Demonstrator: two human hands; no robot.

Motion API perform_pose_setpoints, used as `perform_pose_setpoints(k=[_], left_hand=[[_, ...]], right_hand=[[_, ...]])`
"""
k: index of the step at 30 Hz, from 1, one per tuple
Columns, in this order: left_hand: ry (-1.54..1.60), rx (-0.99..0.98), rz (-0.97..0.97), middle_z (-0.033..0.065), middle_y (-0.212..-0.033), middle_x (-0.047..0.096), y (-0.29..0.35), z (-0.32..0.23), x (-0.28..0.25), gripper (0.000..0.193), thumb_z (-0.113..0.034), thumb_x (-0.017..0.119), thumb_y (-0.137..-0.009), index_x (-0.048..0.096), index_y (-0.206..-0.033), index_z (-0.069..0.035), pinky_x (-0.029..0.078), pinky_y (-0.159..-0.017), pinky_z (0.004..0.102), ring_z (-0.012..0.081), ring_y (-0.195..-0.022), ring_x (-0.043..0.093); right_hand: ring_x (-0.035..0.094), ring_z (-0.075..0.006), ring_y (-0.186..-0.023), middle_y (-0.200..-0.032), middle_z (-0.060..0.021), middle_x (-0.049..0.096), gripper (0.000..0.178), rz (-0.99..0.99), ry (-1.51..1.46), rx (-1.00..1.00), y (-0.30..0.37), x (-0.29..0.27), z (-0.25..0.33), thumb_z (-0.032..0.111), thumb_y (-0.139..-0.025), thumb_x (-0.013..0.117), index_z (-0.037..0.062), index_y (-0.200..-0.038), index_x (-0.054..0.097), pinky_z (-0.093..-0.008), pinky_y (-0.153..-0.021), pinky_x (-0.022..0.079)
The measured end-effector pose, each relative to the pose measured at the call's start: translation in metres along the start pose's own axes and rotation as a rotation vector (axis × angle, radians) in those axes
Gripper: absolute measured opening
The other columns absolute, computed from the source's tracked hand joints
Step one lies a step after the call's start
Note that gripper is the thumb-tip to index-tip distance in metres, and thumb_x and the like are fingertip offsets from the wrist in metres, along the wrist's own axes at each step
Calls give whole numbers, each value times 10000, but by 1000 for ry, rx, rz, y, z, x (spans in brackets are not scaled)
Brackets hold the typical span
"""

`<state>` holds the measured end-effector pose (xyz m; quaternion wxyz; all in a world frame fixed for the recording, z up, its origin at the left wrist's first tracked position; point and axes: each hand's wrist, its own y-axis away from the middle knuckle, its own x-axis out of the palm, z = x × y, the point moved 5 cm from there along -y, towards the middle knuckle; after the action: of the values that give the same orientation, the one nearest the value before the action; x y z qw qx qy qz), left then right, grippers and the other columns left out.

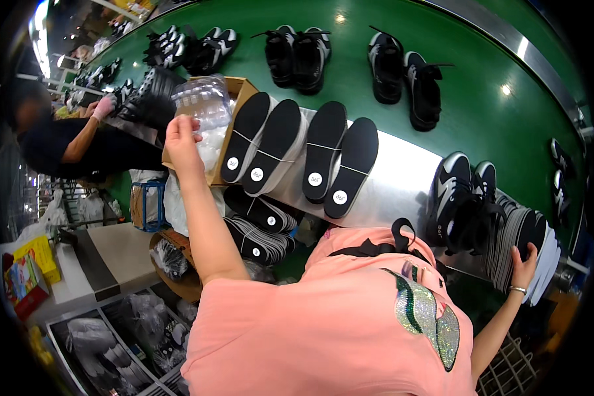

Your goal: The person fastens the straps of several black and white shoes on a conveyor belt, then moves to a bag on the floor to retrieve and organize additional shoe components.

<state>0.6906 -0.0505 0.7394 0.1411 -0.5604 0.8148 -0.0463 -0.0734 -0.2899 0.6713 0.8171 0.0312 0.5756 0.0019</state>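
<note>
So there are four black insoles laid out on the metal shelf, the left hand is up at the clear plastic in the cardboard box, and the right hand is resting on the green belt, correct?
Not quite. The right hand is not on the green belt; it rests on the stack of insoles at the shelf's right end. The head view shows this. The four black insoles, and the left hand at the clear plastic in the cardboard box, are right.

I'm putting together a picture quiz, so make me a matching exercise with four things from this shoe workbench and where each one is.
Things:
1. Four black insoles with round white stickers
2. Clear plastic shoe inserts
3. Thick stack of black and white insoles
4. Pairs of black and white sneakers

Places:
A. on the green conveyor belt
B. under the right hand
C. at the left hand, in the cardboard box
D. side by side on the shiny metal shelf

Pairs: 1-D, 2-C, 3-B, 4-A
</note>
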Motion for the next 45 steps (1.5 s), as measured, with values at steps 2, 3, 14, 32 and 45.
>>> perform_pose_setpoints(k=[2, 3, 14, 32, 45], left_hand=[[-482, 263, 163, 38, -788, 603, 22, -18, 27, 161, -238, 538, -839, 590, -852, -87, 386, -671, 322, 175, -764, 543], [-744, 430, 257, 54, -799, 609, 37, -26, 47, 154, -231, 552, -825, 593, -852, -85, 381, -700, 346, 196, -784, 545], [-82, 172, 712, 62, -848, 596, 146, -78, 193, 169, -131, 585, -801, 604, -927, -20, 421, -715, 253, 138, -792, 543], [-222, 416, 1147, 199, -787, 585, 320, -45, 372, 206, -192, 526, -786, 600, -789, 0, 439, -651, 434, 382, -715, 550], [-229, 354, 1099, 170, -737, 582, 318, -39, 371, 136, -166, 540, -765, 576, -793, -37, 455, -600, 434, 374, -662, 560]], right_hand=[[490, -257, -1042, -1097, -155, 534, 494, -43, 2, 5, 4, -4, 3, 286, -740, 663, -9, -1096, 489, -322, -899, 358], [493, -254, -1033, -1088, -154, 539, 484, -75, 13, 20, 8, -11, 0, 282, -741, 663, -13, -1086, 496, -321, -898, 358], [529, -207, -757, -916, -122, 523, 113, -146, -335, -453, 54, -45, 181, 74, -690, 628, -6, -757, 586, -265, -638, 418], [576, -258, -759, -890, -119, 525, 148, 302, 385, -389, 58, 108, 233, 158, -716, 573, 50, -816, 593, -354, -660, 496], [556, -223, -813, -807, -87, 582, 113, 331, 482, -537, 82, 61, 236, 128, -675, 552, 63, -757, 596, -331, -641, 463]])
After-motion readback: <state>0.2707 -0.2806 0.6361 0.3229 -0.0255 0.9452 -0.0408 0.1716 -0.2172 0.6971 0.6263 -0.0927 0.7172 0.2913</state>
